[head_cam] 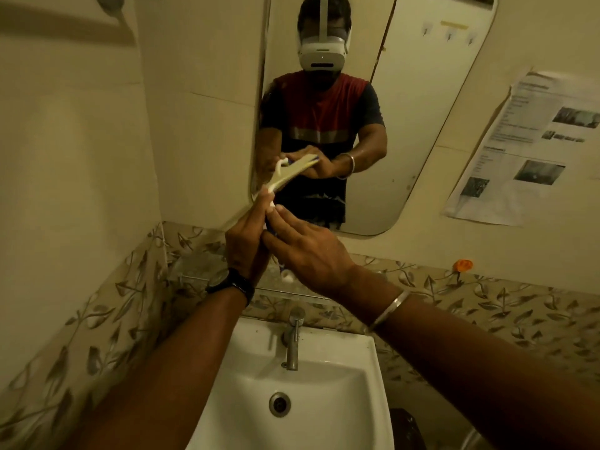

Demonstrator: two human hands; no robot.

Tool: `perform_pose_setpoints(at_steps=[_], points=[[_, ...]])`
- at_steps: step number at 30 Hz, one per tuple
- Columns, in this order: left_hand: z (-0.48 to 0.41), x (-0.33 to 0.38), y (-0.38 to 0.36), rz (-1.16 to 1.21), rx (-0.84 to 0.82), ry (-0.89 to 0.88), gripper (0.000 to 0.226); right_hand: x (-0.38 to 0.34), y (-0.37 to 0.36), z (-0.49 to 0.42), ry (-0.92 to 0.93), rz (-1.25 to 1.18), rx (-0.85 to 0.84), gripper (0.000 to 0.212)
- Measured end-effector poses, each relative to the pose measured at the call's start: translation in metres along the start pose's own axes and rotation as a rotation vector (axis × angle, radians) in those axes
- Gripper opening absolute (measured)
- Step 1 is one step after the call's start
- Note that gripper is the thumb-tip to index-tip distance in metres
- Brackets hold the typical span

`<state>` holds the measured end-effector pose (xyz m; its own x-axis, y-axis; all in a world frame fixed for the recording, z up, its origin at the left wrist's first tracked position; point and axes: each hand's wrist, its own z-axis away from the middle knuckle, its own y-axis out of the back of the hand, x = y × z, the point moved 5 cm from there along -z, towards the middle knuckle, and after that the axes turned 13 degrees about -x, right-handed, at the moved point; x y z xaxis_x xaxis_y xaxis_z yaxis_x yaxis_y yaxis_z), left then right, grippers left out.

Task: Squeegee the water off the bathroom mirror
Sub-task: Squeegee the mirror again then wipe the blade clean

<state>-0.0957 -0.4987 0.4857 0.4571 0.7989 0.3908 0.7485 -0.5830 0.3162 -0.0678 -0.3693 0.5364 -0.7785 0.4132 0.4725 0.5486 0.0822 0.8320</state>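
we're in a bathroom here: wall mirror (422, 102) over a white washbasin (344, 414) with chrome tap (293, 342), cream wall tiles (74, 164) all round, a leaf-patterned tile band (493, 303) running behind the basin.

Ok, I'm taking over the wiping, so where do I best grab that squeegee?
By the handle, coming from below. The squeegee tilts up and left, its pale blade against the mirror near the lower left edge, so only the handle end points back toward you. The left hand grips it there.
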Motion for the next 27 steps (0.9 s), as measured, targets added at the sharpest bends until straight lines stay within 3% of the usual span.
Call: perform_pose_setpoints(at_steps=[4, 8, 10, 16, 18, 21, 24, 27], points=[[0.022, 0.011, -0.013, 0.005, -0.033, 0.023, 0.047, -0.003, -0.003, 0.018, 0.031, -0.025, -0.072, 0.045], [-0.004, 0.004, 0.003, -0.032, 0.129, 0.07, 0.047, 0.005, 0.02, -0.008, 0.06, 0.038, -0.006, 0.041], [-0.014, -0.001, 0.007, -0.037, 0.134, 0.119, 0.047, 0.008, 0.022, -0.02, 0.071, 0.058, -0.04, 0.042], [0.016, 0.009, -0.017, 0.261, -0.004, 0.283, 0.065, 0.008, -0.007, 0.013, 0.085, 0.061, -0.14, 0.043], [0.033, 0.01, -0.033, 0.225, -0.088, 0.305, 0.064, 0.006, -0.019, 0.029, 0.087, 0.042, -0.212, 0.045], [0.034, 0.011, -0.043, 0.383, -0.167, 0.432, 0.056, 0.008, -0.015, 0.037, 0.071, 0.008, -0.212, 0.047], [0.005, 0.02, -0.017, -0.003, 0.03, 0.216, 0.042, 0.016, 0.005, 0.024, 0.045, 0.027, -0.06, 0.045], [-0.012, 0.024, -0.02, 0.022, 0.032, 0.151, 0.045, 0.025, 0.014, 0.018, 0.026, 0.026, -0.001, 0.044]])
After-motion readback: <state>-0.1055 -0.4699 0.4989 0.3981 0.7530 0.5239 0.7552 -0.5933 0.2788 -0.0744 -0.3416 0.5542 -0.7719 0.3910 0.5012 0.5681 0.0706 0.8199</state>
